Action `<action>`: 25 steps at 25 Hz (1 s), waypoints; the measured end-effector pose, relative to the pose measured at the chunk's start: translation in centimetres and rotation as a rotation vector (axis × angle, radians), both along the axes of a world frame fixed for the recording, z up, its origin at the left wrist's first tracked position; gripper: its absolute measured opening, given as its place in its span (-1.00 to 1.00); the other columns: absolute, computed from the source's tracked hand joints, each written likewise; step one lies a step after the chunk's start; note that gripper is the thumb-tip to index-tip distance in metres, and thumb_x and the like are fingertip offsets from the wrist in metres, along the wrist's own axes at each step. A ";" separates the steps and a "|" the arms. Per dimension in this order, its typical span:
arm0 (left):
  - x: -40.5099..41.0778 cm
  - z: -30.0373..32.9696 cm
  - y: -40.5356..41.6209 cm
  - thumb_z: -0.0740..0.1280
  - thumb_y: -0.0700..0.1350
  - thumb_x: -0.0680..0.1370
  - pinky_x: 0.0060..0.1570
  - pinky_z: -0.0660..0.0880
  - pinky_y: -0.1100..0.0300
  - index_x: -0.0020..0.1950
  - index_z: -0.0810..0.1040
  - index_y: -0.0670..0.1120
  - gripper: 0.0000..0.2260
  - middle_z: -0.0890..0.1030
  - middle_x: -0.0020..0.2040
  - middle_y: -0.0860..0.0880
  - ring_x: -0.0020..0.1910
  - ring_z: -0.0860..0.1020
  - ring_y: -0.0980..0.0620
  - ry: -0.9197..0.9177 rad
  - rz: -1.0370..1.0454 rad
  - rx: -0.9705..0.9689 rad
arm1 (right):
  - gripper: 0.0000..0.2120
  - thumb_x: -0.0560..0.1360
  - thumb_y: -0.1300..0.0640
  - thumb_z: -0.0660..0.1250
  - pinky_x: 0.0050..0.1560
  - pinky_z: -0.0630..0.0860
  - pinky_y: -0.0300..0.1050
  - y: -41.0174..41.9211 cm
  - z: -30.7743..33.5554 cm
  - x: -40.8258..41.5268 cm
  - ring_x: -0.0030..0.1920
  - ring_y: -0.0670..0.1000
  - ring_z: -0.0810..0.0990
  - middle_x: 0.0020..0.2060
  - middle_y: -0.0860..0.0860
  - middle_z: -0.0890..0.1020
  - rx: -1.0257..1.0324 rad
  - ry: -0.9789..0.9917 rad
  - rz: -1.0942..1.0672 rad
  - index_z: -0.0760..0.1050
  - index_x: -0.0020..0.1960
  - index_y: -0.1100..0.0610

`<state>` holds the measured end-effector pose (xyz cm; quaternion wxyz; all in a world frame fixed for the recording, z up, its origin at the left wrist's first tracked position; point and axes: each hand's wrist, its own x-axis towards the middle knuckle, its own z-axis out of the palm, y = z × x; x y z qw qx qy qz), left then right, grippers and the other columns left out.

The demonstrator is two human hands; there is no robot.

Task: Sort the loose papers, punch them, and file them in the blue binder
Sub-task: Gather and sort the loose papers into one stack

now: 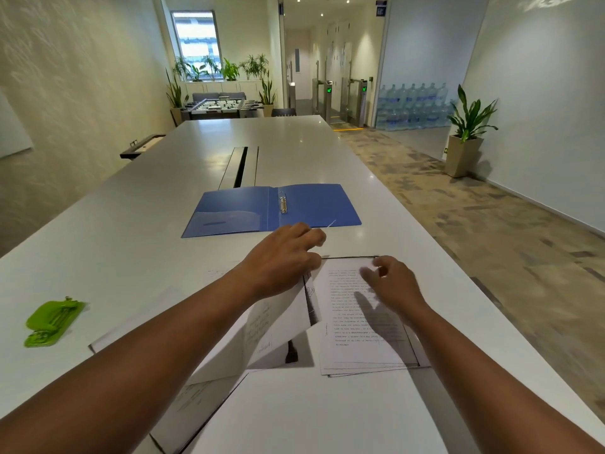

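The blue binder lies open and flat on the white table, its metal rings at the spine. My left hand grips a lifted sheet by its top edge, just in front of the binder. To its right lies a small stack of typed pages. My right hand hovers over the top of that stack with loosely bent fingers and holds nothing. More loose papers lie under my left forearm. A green hole punch sits at the left.
A dark cable slot runs along the table's middle behind the binder. The table's right edge drops to a carpeted floor. A potted plant stands by the right wall, and a table-football set beyond the far end.
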<state>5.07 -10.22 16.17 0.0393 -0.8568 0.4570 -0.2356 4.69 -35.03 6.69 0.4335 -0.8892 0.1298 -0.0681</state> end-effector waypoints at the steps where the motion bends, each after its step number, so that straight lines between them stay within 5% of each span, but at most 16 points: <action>1: -0.1 -0.4 -0.4 0.66 -0.18 0.27 -0.18 0.54 0.08 -0.22 0.69 -0.12 -0.81 0.65 0.09 -0.16 0.05 0.62 -0.15 0.009 -0.015 0.001 | -0.54 0.53 -0.22 0.38 0.04 0.66 0.16 1.2 0.9 -0.1 0.00 0.12 0.71 0.01 0.08 0.71 0.323 0.091 0.066 0.56 0.25 0.09; 4: -1.0 -2.2 -1.7 0.66 -0.12 0.29 -0.17 0.58 0.10 -0.15 0.71 -0.08 -0.79 0.65 0.13 -0.15 0.05 0.61 -0.11 0.063 -0.061 0.005 | -0.44 0.51 -0.28 0.38 0.06 0.66 0.15 3.8 2.3 -0.3 0.05 0.20 0.73 0.08 0.17 0.72 0.908 0.350 0.236 0.55 0.25 0.16; 7: -1.8 -4.4 -2.6 0.61 -0.11 0.35 -0.16 0.55 0.16 -0.05 0.68 -0.06 -0.77 0.60 0.18 -0.12 0.04 0.57 -0.07 0.079 -0.147 -0.025 | -0.57 0.55 -0.01 0.42 0.02 0.64 0.12 4.5 2.4 -0.5 0.06 0.20 0.64 0.10 0.25 0.65 1.130 0.381 0.285 0.56 0.27 0.28; 12: -3.1 -7.4 -1.9 0.42 -0.26 0.48 0.01 0.60 0.11 0.27 0.51 -0.11 -0.64 0.52 0.33 -0.15 0.16 0.53 -0.09 0.126 -0.119 -0.230 | -0.74 0.47 0.37 0.19 -0.20 0.55 0.02 4.6 2.1 -0.4 -0.19 0.15 0.60 -0.13 0.25 0.63 0.636 0.286 0.219 0.54 0.11 0.29; 15: -2.5 -7.4 -0.6 0.35 -0.24 0.56 0.24 0.49 0.13 0.37 0.41 -0.06 -0.61 0.46 0.37 -0.07 0.28 0.44 0.01 0.436 0.262 -0.762 | -0.77 0.37 0.43 0.19 -0.35 0.45 -0.09 3.6 1.7 -0.2 -0.39 0.10 0.48 -0.27 0.26 0.57 0.447 0.288 0.090 0.47 -0.02 0.27; 18: -0.6 -7.6 1.4 0.31 -0.27 0.60 0.14 0.41 0.20 0.45 0.31 -0.01 -0.55 0.44 0.40 -0.05 0.30 0.42 0.00 0.768 0.618 -1.019 | -0.79 0.35 0.49 0.15 -0.49 0.33 -0.22 1.9 0.1 -0.1 -0.58 0.03 0.39 -0.48 0.16 0.50 0.366 0.298 -0.009 0.40 -0.13 0.24; 22: 1.1 -8.2 2.8 0.32 -0.23 0.60 -0.23 0.40 0.28 0.46 0.34 -0.04 -0.56 0.48 0.40 -0.07 0.23 0.49 -0.04 0.999 0.729 -1.040 | -0.78 0.48 0.40 0.22 -0.40 0.41 -0.19 0.6 -1.6 0.1 -0.36 0.09 0.55 -0.23 0.18 0.66 0.250 0.196 0.042 0.56 0.03 0.22; 25: 1.3 -8.6 2.4 0.36 -0.18 0.59 -0.10 0.46 0.21 0.47 0.35 -0.05 -0.54 0.49 0.39 -0.07 0.21 0.51 -0.04 1.054 0.733 -1.006 | -0.84 0.60 0.30 0.25 -0.34 0.52 -0.12 -0.8 -1.5 0.5 -0.29 0.13 0.63 -0.15 0.20 0.73 0.396 0.099 -0.005 0.60 0.03 0.14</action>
